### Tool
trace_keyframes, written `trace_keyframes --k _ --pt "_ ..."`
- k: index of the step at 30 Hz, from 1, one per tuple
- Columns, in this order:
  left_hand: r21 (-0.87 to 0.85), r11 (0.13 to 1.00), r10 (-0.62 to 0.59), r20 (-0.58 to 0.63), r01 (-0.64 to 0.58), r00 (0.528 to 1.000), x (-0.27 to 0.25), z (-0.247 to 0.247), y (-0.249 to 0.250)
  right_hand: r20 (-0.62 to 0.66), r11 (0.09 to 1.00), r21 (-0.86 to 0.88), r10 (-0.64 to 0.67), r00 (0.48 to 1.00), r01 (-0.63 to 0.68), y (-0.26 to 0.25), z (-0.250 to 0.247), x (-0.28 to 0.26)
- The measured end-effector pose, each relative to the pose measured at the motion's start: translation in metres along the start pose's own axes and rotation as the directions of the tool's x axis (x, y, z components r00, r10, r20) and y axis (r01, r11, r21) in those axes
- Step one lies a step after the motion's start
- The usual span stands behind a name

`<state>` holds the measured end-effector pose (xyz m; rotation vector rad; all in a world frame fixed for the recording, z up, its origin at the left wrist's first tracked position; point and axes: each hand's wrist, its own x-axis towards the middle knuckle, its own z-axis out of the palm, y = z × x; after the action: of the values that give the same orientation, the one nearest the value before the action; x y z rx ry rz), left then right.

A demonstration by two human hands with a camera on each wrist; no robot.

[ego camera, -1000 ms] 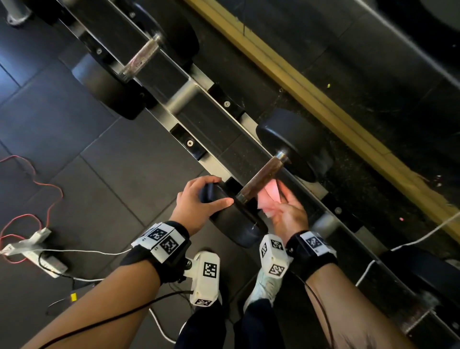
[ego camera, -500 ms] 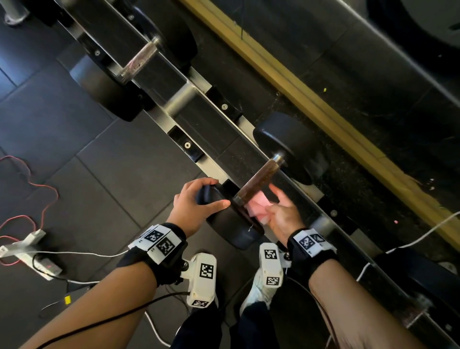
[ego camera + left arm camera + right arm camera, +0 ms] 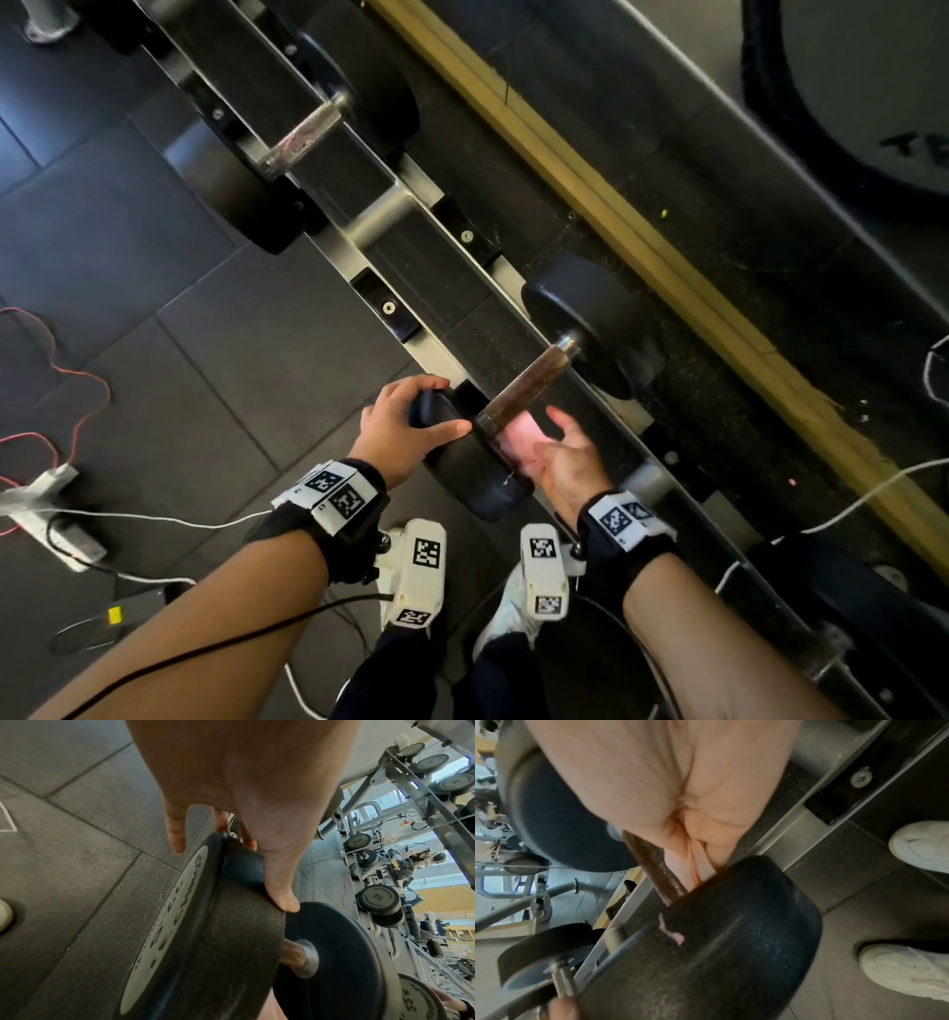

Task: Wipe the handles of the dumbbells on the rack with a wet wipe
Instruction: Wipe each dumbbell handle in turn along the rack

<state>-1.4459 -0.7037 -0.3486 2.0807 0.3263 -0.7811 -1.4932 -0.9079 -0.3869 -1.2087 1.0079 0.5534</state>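
Observation:
A dumbbell with a rusty brown handle lies across the rack rail. My left hand grips its near black head, thumb on the rim toward the handle, as the left wrist view shows. My right hand holds a pink wet wipe against the handle's near end, just beside that head. In the right wrist view the wipe is bunched between my fingers and the handle. A second dumbbell's handle lies farther left on the rack.
A small pink scrap sticks to the near head. Another dumbbell head sits at the right. A yellow strip runs behind the rack. A power strip and cables lie on the dark floor at left. My white shoes stand below.
My right hand has slid the wipe down the handle toward the near head. The left hand keeps its grip on that head.

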Motion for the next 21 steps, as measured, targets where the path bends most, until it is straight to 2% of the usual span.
trace_keyframes --k 3,6,10,13,14,15,18,19,21 --pt "0.014 1.0 0.006 -0.02 -0.006 1.0 -0.002 0.001 0.002 0.051 0.976 -0.193 -0.094 0.994 0.102 -0.011 -0.014 -0.017" --pt "-0.009 0.999 0.031 -0.044 -0.031 0.999 -0.004 0.003 -0.002 0.169 0.854 -0.415 -0.265 0.949 0.312 -0.042 -0.018 -0.03" --pt "-0.071 0.991 0.108 -0.071 -0.113 0.992 -0.008 0.009 -0.016 0.354 0.487 -0.704 -0.392 0.849 0.518 -0.085 -0.009 -0.033" --pt "-0.124 0.983 0.126 -0.096 -0.138 0.987 -0.007 0.013 -0.023 0.508 0.159 -0.765 -0.446 0.737 0.624 -0.101 0.009 -0.015" --pt "-0.141 0.979 0.135 -0.103 -0.148 0.985 -0.006 0.014 -0.025 0.55 0.056 -0.777 -0.424 0.719 0.627 -0.103 0.015 -0.007" --pt "-0.153 0.975 0.142 -0.113 -0.159 0.983 -0.005 0.015 -0.026 0.58 -0.04 -0.79 -0.373 0.724 0.612 -0.105 0.019 0.003" --pt "-0.188 0.967 0.149 -0.134 -0.173 0.98 -0.004 0.018 -0.03 0.577 -0.315 -0.803 -0.199 0.792 0.506 -0.101 0.021 0.024" --pt "-0.199 0.965 0.146 -0.139 -0.172 0.98 -0.004 0.018 -0.03 0.567 -0.354 -0.801 -0.192 0.801 0.483 -0.097 0.018 0.028" --pt "-0.215 0.963 0.133 -0.148 -0.164 0.98 -0.004 0.019 -0.031 0.567 -0.353 -0.807 -0.238 0.789 0.473 -0.091 0.015 0.03"
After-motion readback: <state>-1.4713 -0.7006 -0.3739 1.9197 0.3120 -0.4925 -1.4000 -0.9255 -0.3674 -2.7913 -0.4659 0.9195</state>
